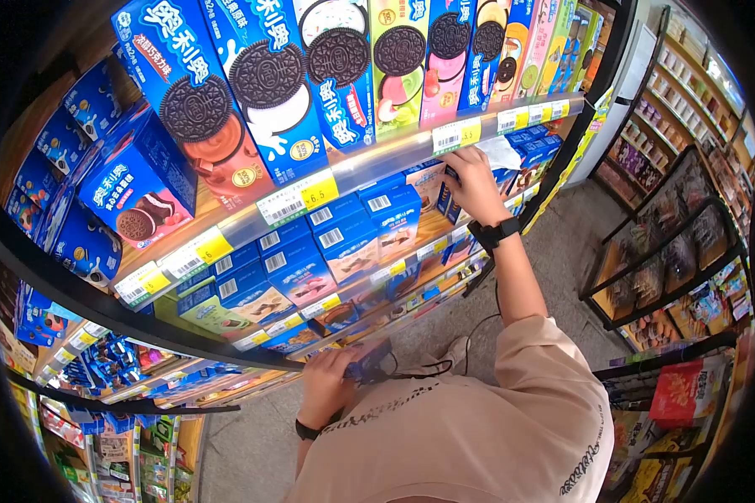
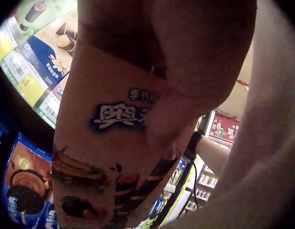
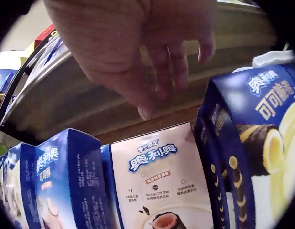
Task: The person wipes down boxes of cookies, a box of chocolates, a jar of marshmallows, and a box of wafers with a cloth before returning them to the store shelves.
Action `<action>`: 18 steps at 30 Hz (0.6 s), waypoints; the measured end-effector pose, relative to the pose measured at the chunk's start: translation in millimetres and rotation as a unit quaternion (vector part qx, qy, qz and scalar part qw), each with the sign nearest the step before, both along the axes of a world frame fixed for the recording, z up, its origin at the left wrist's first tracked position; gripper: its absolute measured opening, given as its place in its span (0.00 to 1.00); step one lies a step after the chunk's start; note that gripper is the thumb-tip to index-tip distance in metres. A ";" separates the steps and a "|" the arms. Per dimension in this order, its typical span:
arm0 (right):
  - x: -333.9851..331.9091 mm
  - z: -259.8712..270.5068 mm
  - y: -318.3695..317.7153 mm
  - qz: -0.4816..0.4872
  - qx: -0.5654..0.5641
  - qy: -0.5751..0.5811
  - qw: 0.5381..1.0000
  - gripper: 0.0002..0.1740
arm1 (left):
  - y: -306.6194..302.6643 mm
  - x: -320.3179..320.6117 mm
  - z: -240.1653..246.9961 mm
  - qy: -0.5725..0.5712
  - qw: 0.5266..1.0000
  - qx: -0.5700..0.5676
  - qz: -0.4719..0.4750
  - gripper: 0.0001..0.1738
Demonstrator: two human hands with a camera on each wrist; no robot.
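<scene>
My left hand (image 1: 325, 386) grips a cookie box (image 1: 367, 362) low in front of the body. In the left wrist view that cookie box (image 2: 97, 138) is pale pinkish with white-on-blue lettering and pictures of rolled wafers; the thumb lies over its face. My right hand (image 1: 476, 186) reaches into the second shelf, under the price rail. Seen from the right wrist, the right hand (image 3: 138, 47) hangs with loose fingers above a pale pink wafer roll box (image 3: 159, 181), holding nothing. Blue boxes (image 3: 71, 176) stand left of it, and a larger blue wafer box (image 3: 257, 138) on its right.
Tall cookie boxes (image 1: 273, 92) line the shelf above, behind a clear price rail (image 1: 377, 172). More blue boxes (image 1: 335, 243) fill the second shelf. A black-framed display rack (image 1: 671, 251) stands across the aisle floor (image 1: 554, 251) at right. A dark cable (image 1: 478, 323) hangs near the body.
</scene>
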State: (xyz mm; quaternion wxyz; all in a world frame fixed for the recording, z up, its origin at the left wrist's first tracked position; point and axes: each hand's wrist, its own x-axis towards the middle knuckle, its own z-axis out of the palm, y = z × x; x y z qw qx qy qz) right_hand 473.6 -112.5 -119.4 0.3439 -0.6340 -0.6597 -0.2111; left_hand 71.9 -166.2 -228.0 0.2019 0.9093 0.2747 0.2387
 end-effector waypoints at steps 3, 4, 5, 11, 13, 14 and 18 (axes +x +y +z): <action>-5.8 -0.8 -12.2 0.011 0.025 0.022 0.999 0.18 | 4.6 1.6 16.6 -0.059 0.998 0.006 0.024 0.24; -7.6 -2.5 -16.5 0.013 0.031 0.027 0.999 0.18 | 5.2 3.0 21.8 -0.079 0.996 -0.012 0.037 0.23; -11.5 -2.4 -23.2 -0.003 0.010 0.035 0.999 0.16 | 5.2 4.7 26.7 -0.099 0.993 -0.030 0.051 0.22; -46.5 17.0 -63.4 0.270 -0.095 0.393 0.874 0.11 | 2.3 16.2 49.5 -0.238 0.954 -0.159 0.090 0.18; -56.0 26.8 -74.3 0.306 -0.138 0.384 0.860 0.15 | 2.1 19.4 54.3 -0.314 0.920 -0.220 0.086 0.16; -62.6 27.4 -77.9 0.326 -0.147 0.388 0.849 0.16 | 1.7 21.6 56.7 -0.360 0.890 -0.263 0.093 0.15; -93.3 23.0 -86.5 0.371 -0.255 0.424 0.786 0.27 | 6.4 23.6 75.2 -0.462 0.807 -0.345 0.124 0.15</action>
